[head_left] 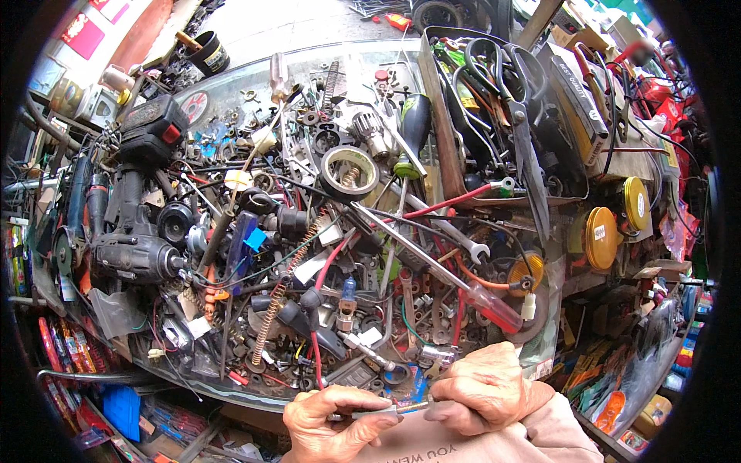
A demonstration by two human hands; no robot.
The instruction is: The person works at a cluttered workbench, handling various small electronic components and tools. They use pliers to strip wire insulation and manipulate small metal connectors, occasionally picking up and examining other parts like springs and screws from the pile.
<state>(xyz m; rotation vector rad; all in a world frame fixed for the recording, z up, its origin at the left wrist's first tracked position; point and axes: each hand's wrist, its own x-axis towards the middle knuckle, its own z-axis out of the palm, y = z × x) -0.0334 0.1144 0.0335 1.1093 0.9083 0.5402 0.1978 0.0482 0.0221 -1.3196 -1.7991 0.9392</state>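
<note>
At the near edge of the glass-topped table, in front of my shirt, my two hands meet over a small slender piece like a thin rod or wire [411,407]. My left hand [336,423] pinches its left end between thumb and forefinger, with a bit of grey showing at the fingertips. The fingers of my right hand [485,392] are curled closed around the other end, which they hide. Too little shows to tell its exact kind. Just beyond my hands lie a red-handled screwdriver [494,306], a coiled spring [270,328] and a small bulb [349,292].
Loose hardware crowds the table, among it a black cordless impact driver [135,201], a tape roll [349,174] and an open-end wrench [477,251]. A tool bin [509,199] with large scissors [521,116] stands far right. Yellow round tins [601,238] sit at right.
</note>
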